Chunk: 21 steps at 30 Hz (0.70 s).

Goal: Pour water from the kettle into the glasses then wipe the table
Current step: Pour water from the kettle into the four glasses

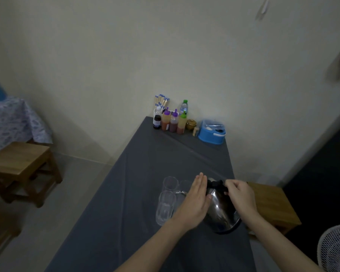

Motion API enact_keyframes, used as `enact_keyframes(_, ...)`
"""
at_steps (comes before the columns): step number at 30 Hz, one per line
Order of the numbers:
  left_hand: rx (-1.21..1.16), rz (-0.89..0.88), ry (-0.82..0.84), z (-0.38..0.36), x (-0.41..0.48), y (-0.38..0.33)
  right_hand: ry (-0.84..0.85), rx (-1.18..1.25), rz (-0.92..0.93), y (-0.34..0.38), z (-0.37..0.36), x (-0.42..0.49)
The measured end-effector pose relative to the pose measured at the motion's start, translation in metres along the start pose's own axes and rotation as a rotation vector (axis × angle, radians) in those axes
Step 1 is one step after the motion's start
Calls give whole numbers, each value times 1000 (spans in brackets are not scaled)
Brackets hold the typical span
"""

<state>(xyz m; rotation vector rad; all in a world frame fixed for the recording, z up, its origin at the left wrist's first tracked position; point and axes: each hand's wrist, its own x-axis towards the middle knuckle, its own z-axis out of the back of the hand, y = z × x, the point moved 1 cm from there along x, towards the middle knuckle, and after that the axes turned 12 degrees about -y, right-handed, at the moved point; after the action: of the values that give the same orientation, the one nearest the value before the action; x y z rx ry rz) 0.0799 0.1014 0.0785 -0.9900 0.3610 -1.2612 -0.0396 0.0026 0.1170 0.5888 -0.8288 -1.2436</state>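
A shiny steel kettle (221, 214) with a black handle and lid sits on the grey-clothed table (141, 165), its spout pointing left toward the glasses. My right hand (240, 195) is closed around the black handle at the top. My left hand (196, 201) lies flat, fingers together, against the kettle's left side near the lid. Three clear glasses stand left of the kettle: a near one (165, 208), a far one (170, 183), and one (185, 185) partly hidden behind my left hand.
At the table's far end by the wall stand sauce bottles (173, 121), a water bottle (184, 107), chopsticks (161, 101) and a blue box (212, 132). Wooden stools sit left (22, 165) and right (273, 205). A white fan (336, 248) is at lower right.
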Motion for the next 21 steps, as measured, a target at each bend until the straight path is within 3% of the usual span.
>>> enact_keyframes(9, 210, -168, 93, -11, 19, -10, -99, 196, -329, -28, 5, 1)
enact_keyframes(14, 176, -173, 86, -18, 37, -7, -118, 138, -256, -26, 7, 18)
enact_keyframes(21, 1, -13, 92, -30, 54, 1, -57, -127, 18, -6, 8, 47)
